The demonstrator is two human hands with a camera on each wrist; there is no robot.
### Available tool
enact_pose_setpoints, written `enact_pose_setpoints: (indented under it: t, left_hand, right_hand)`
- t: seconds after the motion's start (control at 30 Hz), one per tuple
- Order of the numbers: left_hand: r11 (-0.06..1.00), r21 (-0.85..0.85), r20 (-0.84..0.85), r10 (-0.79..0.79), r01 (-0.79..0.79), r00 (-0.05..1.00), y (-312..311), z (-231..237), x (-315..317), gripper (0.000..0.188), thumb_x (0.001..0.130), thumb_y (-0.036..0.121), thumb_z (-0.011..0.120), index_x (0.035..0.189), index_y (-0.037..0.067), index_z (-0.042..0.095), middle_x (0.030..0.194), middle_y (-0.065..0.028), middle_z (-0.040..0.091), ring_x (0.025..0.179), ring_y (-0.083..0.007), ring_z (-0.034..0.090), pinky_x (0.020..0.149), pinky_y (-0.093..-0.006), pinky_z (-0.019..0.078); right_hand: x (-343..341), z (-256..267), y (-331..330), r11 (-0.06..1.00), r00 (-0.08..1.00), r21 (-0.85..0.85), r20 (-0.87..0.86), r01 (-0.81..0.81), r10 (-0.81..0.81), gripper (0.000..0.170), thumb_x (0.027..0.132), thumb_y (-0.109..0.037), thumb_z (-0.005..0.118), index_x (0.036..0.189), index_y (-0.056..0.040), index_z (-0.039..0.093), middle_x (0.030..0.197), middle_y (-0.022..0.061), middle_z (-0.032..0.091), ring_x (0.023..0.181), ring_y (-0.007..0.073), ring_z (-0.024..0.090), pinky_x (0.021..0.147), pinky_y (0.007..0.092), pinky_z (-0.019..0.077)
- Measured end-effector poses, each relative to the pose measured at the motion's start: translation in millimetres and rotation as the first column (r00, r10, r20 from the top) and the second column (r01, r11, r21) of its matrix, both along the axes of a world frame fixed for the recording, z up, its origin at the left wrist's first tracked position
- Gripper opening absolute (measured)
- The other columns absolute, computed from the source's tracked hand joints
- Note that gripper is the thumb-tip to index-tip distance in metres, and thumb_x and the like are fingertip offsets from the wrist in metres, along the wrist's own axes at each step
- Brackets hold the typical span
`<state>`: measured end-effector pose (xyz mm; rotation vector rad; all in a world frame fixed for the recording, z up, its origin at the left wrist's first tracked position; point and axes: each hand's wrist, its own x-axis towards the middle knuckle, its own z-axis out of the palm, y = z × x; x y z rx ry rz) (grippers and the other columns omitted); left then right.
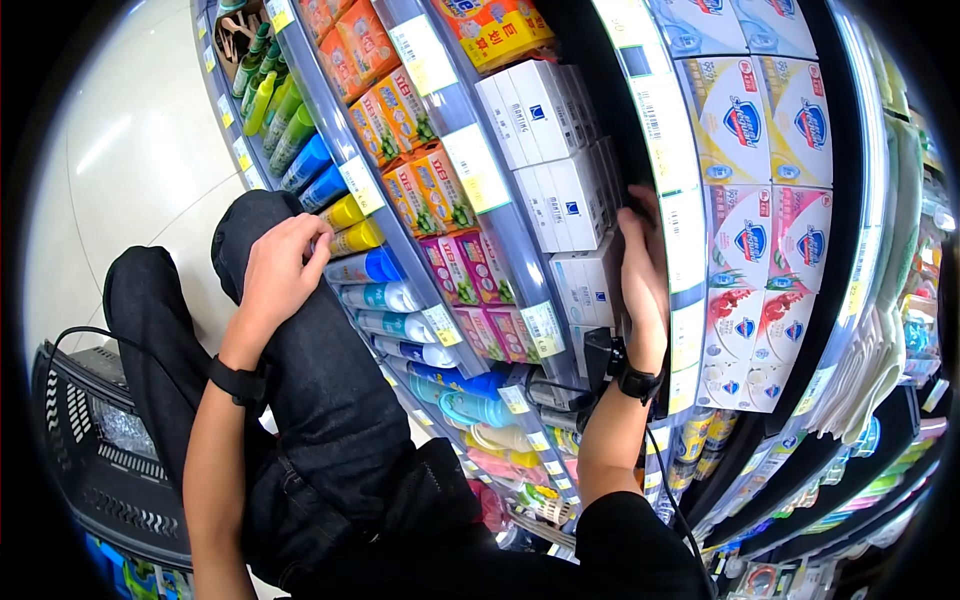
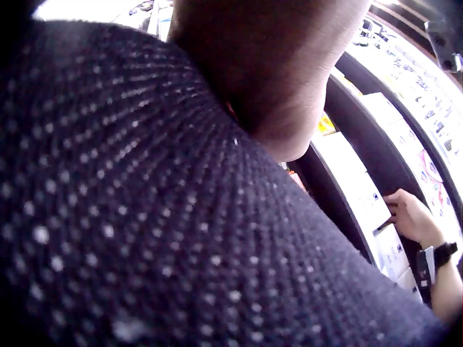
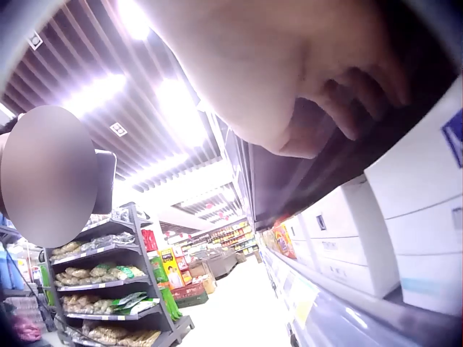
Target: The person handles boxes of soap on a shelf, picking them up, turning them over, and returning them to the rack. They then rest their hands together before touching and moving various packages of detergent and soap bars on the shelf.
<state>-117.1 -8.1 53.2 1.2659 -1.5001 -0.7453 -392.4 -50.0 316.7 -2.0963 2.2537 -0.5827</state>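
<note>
My left hand (image 1: 285, 262) rests on the dark-trousered knee (image 1: 325, 350), fingers relaxed and nothing in them. On the shelf beside the knee, white boxes (image 1: 572, 208) with a small blue logo stand in stacked rows. My right hand (image 1: 643, 275) reaches into the dark gap over those boxes, thumb side toward them. From the right wrist view, its fingers (image 3: 347, 108) are loosely bent above the white boxes (image 3: 419, 173), with no item showing between them. Dark knit fabric (image 2: 145, 181) fills much of the left wrist view.
Orange and purple packs (image 1: 410, 195) line the neighbouring shelf, with bottles (image 1: 290, 130) below. Soap boxes (image 1: 742, 120) stand on the shelf beyond the price-tag rail (image 1: 655, 110). A black basket (image 1: 110, 470) sits behind the legs. Another person (image 3: 51, 173) and a stocked rack (image 3: 108, 275) are nearby.
</note>
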Motion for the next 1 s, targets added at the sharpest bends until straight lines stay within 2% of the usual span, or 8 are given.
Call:
enact_pose_setpoints:
  t: [0.1, 0.2, 0.4, 0.6, 0.7, 0.8, 0.83, 1.0]
  left_hand:
    - [0.998, -0.056, -0.168, -0.030, 0.021, 0.985, -9, 21, -11, 0.006, 0.091, 0.002, 0.060, 0.097, 0.001, 0.062, 0.087, -0.0092, 0.058, 0.067, -0.0199, 0.057, 0.063, -0.0286, 0.0466]
    - [0.948, -0.317, -0.125, -0.006, -0.035, 0.992, -40, 85, -20, 0.015, 0.090, 0.000, 0.058, 0.105, 0.000, 0.062, 0.097, -0.0130, 0.060, 0.092, -0.0283, 0.061, 0.081, -0.0348, 0.0489]
    - [0.833, -0.528, 0.030, 0.213, -0.165, 0.977, -124, 168, -51, 0.026, 0.094, 0.019, 0.056, 0.111, 0.001, 0.065, 0.100, -0.0132, 0.058, 0.100, -0.0296, 0.060, 0.085, -0.0404, 0.0497]
    - [0.835, -0.520, 0.205, 0.326, -0.179, 0.923, -154, 177, -64, 0.027, 0.092, 0.022, 0.057, 0.102, 0.001, 0.071, 0.105, -0.0149, 0.061, 0.100, -0.0322, 0.061, 0.087, -0.0429, 0.0499]
    - [0.920, -0.390, 0.281, 0.153, -0.033, 0.948, -143, 198, -51, 0.024, 0.082, 0.016, 0.059, 0.094, 0.000, 0.072, 0.112, -0.0237, 0.065, 0.105, -0.0306, 0.065, 0.085, -0.0392, 0.0520]
    - [0.983, -0.176, 0.504, 0.042, 0.055, 0.863, -132, 213, -54, 0.038, 0.095, 0.021, 0.050, 0.117, -0.007, 0.064, 0.134, -0.0259, 0.055, 0.123, -0.0303, 0.055, 0.102, -0.0365, 0.0439]
    - [0.812, -0.540, 0.283, 0.423, -0.222, 0.861, -146, 176, -83, 0.024, 0.085, 0.019, 0.060, 0.091, 0.002, 0.075, 0.114, -0.0168, 0.065, 0.100, -0.0312, 0.062, 0.087, -0.0414, 0.0486]
    - [0.858, -0.473, 0.283, 0.362, -0.200, 0.888, -147, 176, -87, 0.026, 0.089, 0.018, 0.057, 0.097, -0.002, 0.072, 0.107, -0.0169, 0.064, 0.101, -0.0342, 0.061, 0.091, -0.0446, 0.0469]
  right_hand:
    - [16, 1, -9, 0.992, 0.992, 0.020, -0.008, -0.127, 0.127, 0.047, 0.097, -0.033, 0.058, 0.133, -0.0036, 0.054, 0.129, 0.0176, 0.059, 0.119, 0.0291, 0.056, 0.104, 0.0386, 0.0404]
    - [20, -1, -22, 0.992, 0.993, 0.037, -0.012, -0.118, 0.119, 0.050, 0.097, -0.037, 0.058, 0.133, -0.0027, 0.054, 0.127, 0.0191, 0.059, 0.119, 0.0294, 0.057, 0.102, 0.0386, 0.0425]
    - [25, 11, -46, 0.984, 0.977, 0.059, -0.120, -0.171, 0.177, 0.053, 0.100, -0.043, 0.054, 0.134, -0.0028, 0.056, 0.125, 0.0208, 0.062, 0.115, 0.0277, 0.059, 0.102, 0.0342, 0.0412]
    - [2, 3, -47, 0.991, 0.974, 0.063, -0.182, -0.122, 0.132, 0.050, 0.102, -0.043, 0.049, 0.135, -0.0064, 0.057, 0.128, 0.0163, 0.061, 0.118, 0.0276, 0.058, 0.104, 0.0333, 0.0401]
    - [-29, 2, -50, 0.994, 0.979, 0.016, -0.169, -0.111, 0.112, 0.050, 0.102, -0.042, 0.048, 0.136, -0.0060, 0.055, 0.130, 0.0164, 0.060, 0.120, 0.0275, 0.057, 0.105, 0.0333, 0.0390]
    - [-50, 8, -54, 0.992, 0.975, -0.021, -0.189, -0.124, 0.118, 0.050, 0.102, -0.042, 0.048, 0.137, -0.0055, 0.054, 0.132, 0.0166, 0.059, 0.122, 0.0274, 0.056, 0.106, 0.0333, 0.0379]
    - [-55, 9, -55, 0.992, 0.974, -0.028, -0.195, -0.127, 0.119, 0.051, 0.102, -0.041, 0.048, 0.138, -0.0053, 0.053, 0.132, 0.0166, 0.058, 0.122, 0.0273, 0.055, 0.106, 0.0332, 0.0375]
    - [-71, 11, -60, 0.990, 0.969, -0.023, -0.211, -0.139, 0.131, 0.051, 0.103, -0.040, 0.047, 0.140, -0.0045, 0.051, 0.135, 0.0169, 0.056, 0.125, 0.0271, 0.053, 0.108, 0.0332, 0.0357]
